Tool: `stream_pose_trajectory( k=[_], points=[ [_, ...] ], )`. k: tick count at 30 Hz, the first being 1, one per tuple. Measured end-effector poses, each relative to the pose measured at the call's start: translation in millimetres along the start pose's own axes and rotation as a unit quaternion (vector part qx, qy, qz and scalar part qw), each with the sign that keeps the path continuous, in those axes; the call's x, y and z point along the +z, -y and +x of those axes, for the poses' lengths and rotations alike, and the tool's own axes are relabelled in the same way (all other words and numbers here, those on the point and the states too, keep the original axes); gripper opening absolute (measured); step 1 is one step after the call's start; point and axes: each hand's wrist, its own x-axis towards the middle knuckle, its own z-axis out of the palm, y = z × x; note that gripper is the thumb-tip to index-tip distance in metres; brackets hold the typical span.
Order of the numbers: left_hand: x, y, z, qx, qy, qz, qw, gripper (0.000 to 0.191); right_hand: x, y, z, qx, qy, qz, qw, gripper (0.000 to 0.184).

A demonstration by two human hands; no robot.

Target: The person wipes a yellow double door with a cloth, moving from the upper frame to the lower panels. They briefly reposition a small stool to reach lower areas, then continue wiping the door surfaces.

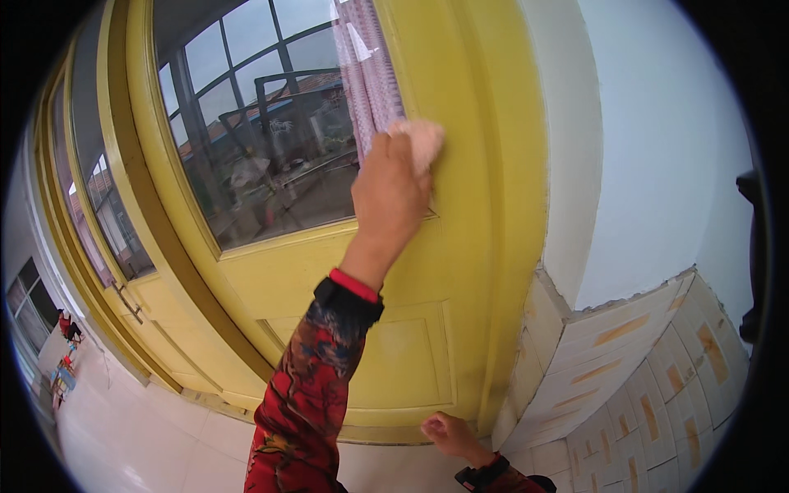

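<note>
My left hand (pixel 394 185) is raised and grips a crumpled pink cloth (pixel 422 142). The cloth lies over the right part of a yellow door's frame (pixel 456 246), beside the lower right of its glass pane (pixel 290 148); the cloth is slightly blurred. Low down, near the foot of the door, my right hand (pixel 447 431) is held with its fingers curled in, and nothing shows in it. Both arms wear red patterned sleeves with dark bands at the wrists. A pink patterned curtain (pixel 370 74) hangs behind the glass.
A white wall (pixel 653 154) with tiles (pixel 647 382) along its lower part stands at the right. Further left is another yellow door with a metal handle (pixel 127 303). Beyond it, at the far left, a person (pixel 69 325) sits near small coloured objects (pixel 63 376) on the pale tiled floor (pixel 154 431).
</note>
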Motion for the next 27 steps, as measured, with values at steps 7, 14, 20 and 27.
stream_pose_trajectory(
  k=[7, 14, 20, 27],
  points=[
    [-22, 11, -43, 0.171, 0.149, 0.089, 0.970, 0.025, 13, -11, 3, 0.032, 0.034, -0.036, 0.998, 0.031],
    [-17, 10, -40, 0.181, 0.126, 0.130, 0.967, 0.015, 24, -20, 13, 0.044, 0.034, -0.074, 0.996, 0.032],
    [-58, 60, -44, 0.140, 0.153, 0.161, 0.965, 0.017, 43, -32, 23, 0.020, 0.040, -0.056, 0.997, 0.031],
    [-126, 151, -73, 0.096, 0.125, 0.193, 0.968, 0.031, 62, -57, 31, 0.028, 0.071, -0.059, 0.995, 0.031]
  ],
)
